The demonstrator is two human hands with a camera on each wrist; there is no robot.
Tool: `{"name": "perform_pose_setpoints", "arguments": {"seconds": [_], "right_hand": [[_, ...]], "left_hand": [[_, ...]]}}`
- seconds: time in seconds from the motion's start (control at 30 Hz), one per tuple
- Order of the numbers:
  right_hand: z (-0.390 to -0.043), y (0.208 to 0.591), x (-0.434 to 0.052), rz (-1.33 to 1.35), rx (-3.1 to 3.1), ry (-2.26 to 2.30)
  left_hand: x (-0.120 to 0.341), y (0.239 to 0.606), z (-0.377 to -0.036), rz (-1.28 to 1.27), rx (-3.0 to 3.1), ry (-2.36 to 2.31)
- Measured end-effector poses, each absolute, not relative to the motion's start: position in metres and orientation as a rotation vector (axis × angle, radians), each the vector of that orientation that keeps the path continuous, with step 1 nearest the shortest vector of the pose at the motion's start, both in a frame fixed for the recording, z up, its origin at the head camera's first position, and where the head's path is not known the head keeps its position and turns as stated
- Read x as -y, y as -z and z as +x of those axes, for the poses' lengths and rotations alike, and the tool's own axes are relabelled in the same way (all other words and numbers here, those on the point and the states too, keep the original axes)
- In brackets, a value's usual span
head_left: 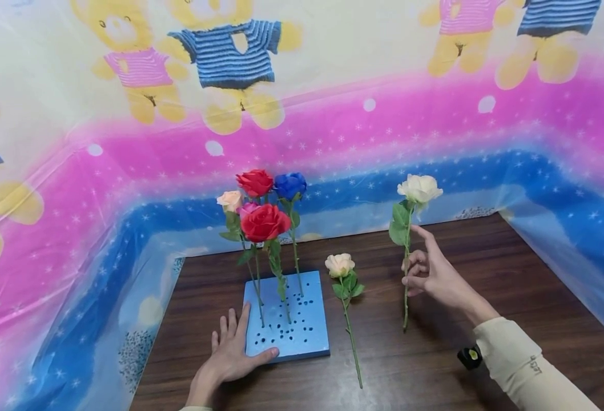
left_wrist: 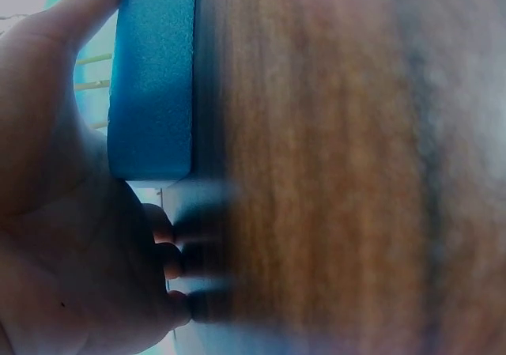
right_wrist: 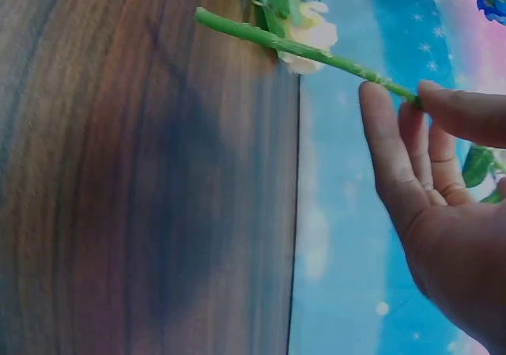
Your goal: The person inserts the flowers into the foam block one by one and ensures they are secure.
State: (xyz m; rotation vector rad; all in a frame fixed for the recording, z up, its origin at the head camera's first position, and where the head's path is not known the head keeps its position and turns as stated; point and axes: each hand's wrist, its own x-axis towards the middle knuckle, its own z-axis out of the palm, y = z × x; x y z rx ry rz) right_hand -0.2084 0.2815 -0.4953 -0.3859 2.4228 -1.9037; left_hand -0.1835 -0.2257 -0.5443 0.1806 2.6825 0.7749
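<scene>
The brown table (head_left: 435, 365) is the biggest thing here, and everything sits on it. On the table lies a blue foam block (head_left: 302, 337) with many small holes in its top. Five roses stand in the block: two red roses (head_left: 264, 222), a blue rose (head_left: 289, 185), a peach rose (head_left: 230, 200) and a bit of a pink one behind.

The left hand (head_left: 230, 354) lies flat beside the block, on its left side. Its fingers are spread and straight, and the thumb rests along the block's front edge. It presses and grips nothing.

The right hand (head_left: 433, 274) is well to the right of the block. It pinches the green stem of a white rose (head_left: 419, 188) between thumb and fingers and holds it upright. The bottom tip of the stem is down close to the table. The flower is big and creamy white, with green leaves just under it.

Between the block and the held rose, a small cream rose (head_left: 339, 264) lies on the table with its long stem toward the person.

The left wrist view shows the thick side of the block (left_wrist: 150, 78) up close against the palm (left_wrist: 55, 213), which the head view does not. The right wrist view shows the fingertips (right_wrist: 379, 110) closing on the thin stem (right_wrist: 300, 48).
</scene>
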Motion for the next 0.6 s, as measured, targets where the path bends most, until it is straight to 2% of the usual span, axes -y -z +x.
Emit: {"name": "perform_pose_setpoints", "arguments": {"seconds": [0.6], "right_hand": [[-0.215,0.472,-0.278,-0.679,-2.629,1.902]], "left_hand": [[0.225,0.544,-0.182,0.191,-2.69,-0.781]]}}
